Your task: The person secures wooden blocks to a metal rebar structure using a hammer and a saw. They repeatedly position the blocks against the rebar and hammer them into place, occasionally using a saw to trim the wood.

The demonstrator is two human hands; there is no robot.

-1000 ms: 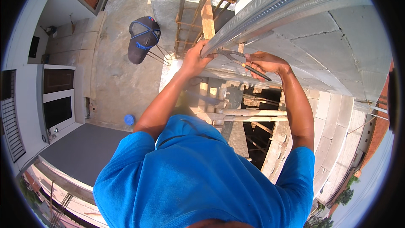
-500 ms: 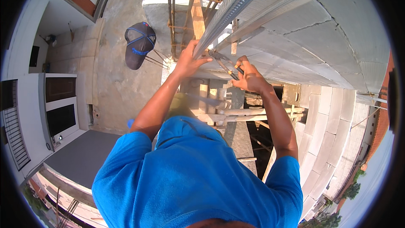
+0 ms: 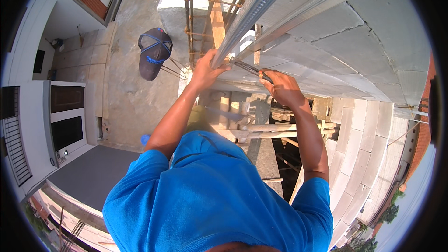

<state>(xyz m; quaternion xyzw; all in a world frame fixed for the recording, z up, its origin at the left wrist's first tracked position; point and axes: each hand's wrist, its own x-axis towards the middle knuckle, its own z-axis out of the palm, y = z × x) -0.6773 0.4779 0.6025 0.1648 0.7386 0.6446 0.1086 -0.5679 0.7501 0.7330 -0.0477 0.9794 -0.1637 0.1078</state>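
My left hand is closed around the lower end of a galvanized metal channel, which slants up to the right. A second metal channel runs beside it and meets it near my fingers. In my right hand are long-handled pliers, their dark handles pressed close together. The pliers' head touches or sits right by the channel ends, next to my left fingertips. What the jaws grip is too small to make out.
A grey block wall rises along the right. Rusty rebar and a wooden plank stand ahead. A dark cap hangs or lies left of my hands. Bamboo poles cross below, beside a dark opening.
The pliers' handles, spread apart before, have come together in my right hand, whose fingers closed. My left hand stays on the channel and has shifted very slightly.
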